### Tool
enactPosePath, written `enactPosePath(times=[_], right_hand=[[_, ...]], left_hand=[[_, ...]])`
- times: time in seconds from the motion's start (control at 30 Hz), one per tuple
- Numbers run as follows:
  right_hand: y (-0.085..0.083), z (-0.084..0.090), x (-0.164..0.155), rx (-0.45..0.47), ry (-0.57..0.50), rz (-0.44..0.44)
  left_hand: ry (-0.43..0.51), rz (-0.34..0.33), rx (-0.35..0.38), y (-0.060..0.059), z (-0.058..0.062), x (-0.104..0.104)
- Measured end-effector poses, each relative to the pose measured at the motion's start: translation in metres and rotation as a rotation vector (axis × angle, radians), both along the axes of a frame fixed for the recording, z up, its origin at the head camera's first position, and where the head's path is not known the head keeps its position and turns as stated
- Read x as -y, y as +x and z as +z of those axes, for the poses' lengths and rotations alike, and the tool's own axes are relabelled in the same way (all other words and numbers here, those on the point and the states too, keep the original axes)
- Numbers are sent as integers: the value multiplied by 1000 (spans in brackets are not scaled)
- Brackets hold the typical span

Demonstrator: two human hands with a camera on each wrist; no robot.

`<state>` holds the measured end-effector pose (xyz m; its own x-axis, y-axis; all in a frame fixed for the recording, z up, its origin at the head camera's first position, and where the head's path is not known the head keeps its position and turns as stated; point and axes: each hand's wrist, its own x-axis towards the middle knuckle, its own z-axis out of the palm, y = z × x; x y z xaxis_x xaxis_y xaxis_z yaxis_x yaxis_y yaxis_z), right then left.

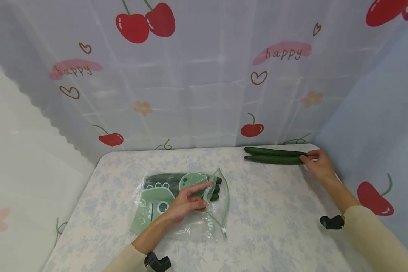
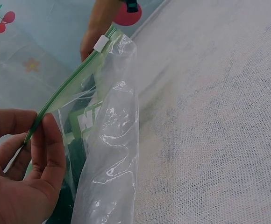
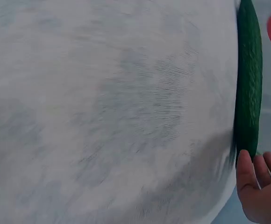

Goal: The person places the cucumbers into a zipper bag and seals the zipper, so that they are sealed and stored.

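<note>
The left hand [image 1: 185, 202]'s grip pinches the slider bag [image 1: 149, 213] of bagged cucumbers [image 1: 219, 180] on the bench [image 1: 265, 215]; beyond, far right, the right hand [image 1: 320, 165]'s partly open grip touches two loose cucumbers [image 1: 273, 160], its hold unclear.

Soft, fairly bright light is filling the head view, laying a pale sheen along the creases of the patterned curtain [image 1: 204, 94] while faint, diffuse shadow is gathering on the tabletop [image 1: 258, 219] beneath the right arm [image 1: 341, 192]. Both wrist views are looking dimmer and cooler, with white glints streaking the clear plastic bag [image 2: 112, 130] in the left one. In the right wrist view, the tabletop weave is smearing into blur, a grey shadow is darkening the lower right, the table edge is bowing, and dull highlights are showing on the cucumber [image 3: 250, 79].
</note>
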<state>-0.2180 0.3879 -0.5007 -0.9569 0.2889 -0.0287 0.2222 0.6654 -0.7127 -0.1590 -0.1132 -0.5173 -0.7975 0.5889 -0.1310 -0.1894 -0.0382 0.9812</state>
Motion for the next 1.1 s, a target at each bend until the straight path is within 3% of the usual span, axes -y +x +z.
enactPosePath(times=[0.13,0.27,0.5,0.6,0.77,0.83,0.97,1.1], right_hand=[[-9,-4,-10,99,-52,-133],[-12,-10,-11,175,6,-174],[-12,-13,-6,159,-106,-232],[-10,-8,-5,136,-281,-231],[7,9,-7,8,-853,-142],[18,15,-8,-51,-1009,-70],[41,21,-8,-138,-1145,52],[64,21,-8,-198,-1203,116]], left_hand=[[-7,7,14,0,-1,-2],[-9,16,18,1,-1,-3],[-16,15,13,1,1,-3],[-19,14,12,1,2,-2],[-26,12,11,2,2,-3],[-28,13,11,2,2,-3],[-31,12,3,1,2,-4],[-32,11,-10,0,2,-3]])
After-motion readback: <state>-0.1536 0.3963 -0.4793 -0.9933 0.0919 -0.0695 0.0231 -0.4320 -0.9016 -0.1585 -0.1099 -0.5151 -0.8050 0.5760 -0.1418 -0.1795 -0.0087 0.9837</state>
